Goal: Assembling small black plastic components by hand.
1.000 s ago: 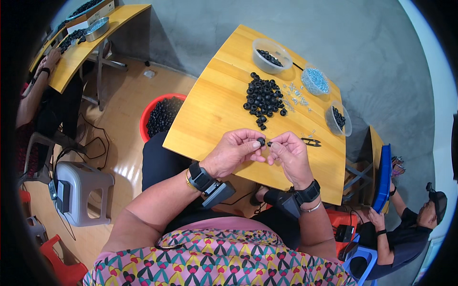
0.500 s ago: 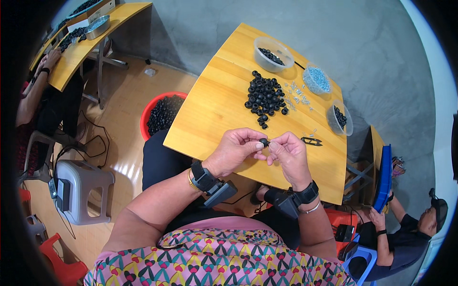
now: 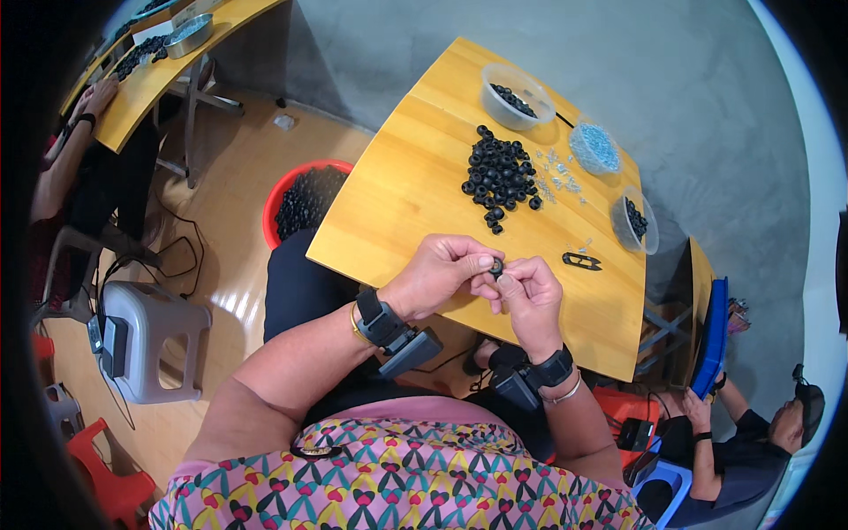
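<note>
Head view: pinching a black bead [image 3: 495,268] between both hands, above the near part of the table [image 3: 389,185].
Gripping narrowly with thumb and finger of the left hand [image 3: 433,276], meeting the bead from the other side with closed-up thumb and fingers of the right hand [image 3: 528,294]; with wrists at the near edge, and any lettering too small to read. Beyond, a pile [image 3: 500,172] of beads, with open wood to its left, clear bits [image 3: 561,172] just right, three bowls [image 3: 511,117] along the far right edge. Right of the hands, snips [image 3: 582,261]; past the left edge, a red bucket [image 3: 271,205].
</note>
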A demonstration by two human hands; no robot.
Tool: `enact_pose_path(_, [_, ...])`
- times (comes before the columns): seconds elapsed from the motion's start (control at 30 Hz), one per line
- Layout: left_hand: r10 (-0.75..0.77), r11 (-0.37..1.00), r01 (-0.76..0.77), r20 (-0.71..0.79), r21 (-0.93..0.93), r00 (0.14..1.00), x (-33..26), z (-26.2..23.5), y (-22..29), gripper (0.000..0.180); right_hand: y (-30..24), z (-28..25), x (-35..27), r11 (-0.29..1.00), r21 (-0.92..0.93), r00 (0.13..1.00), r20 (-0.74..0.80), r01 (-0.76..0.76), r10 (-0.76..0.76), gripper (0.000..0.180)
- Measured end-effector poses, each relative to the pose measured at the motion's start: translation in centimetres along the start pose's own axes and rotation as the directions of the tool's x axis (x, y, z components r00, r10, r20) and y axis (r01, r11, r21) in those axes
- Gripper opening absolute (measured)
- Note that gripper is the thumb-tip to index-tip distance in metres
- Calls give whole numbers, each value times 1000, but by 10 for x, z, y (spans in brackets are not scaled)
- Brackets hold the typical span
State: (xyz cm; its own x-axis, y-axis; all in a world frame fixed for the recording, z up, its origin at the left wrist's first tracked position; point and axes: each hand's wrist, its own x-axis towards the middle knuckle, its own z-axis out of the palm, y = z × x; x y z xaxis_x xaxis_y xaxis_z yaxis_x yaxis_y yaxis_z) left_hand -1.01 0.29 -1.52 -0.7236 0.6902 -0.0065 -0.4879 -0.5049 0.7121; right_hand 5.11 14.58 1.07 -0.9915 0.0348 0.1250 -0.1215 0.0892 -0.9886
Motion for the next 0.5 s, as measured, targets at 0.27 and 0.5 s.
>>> enact_pose_path(0.27, [15,1000,-15,-50,18,999,2,-1,-3,16,-5,-1,4,999,-28,999,8,-31,32,8])
enact_pose_path(0.5, [-19,998,18,-19,-68,1000,1,-1,2,15,-6,-3,6,990,-138,999,-34,-15,11,8])
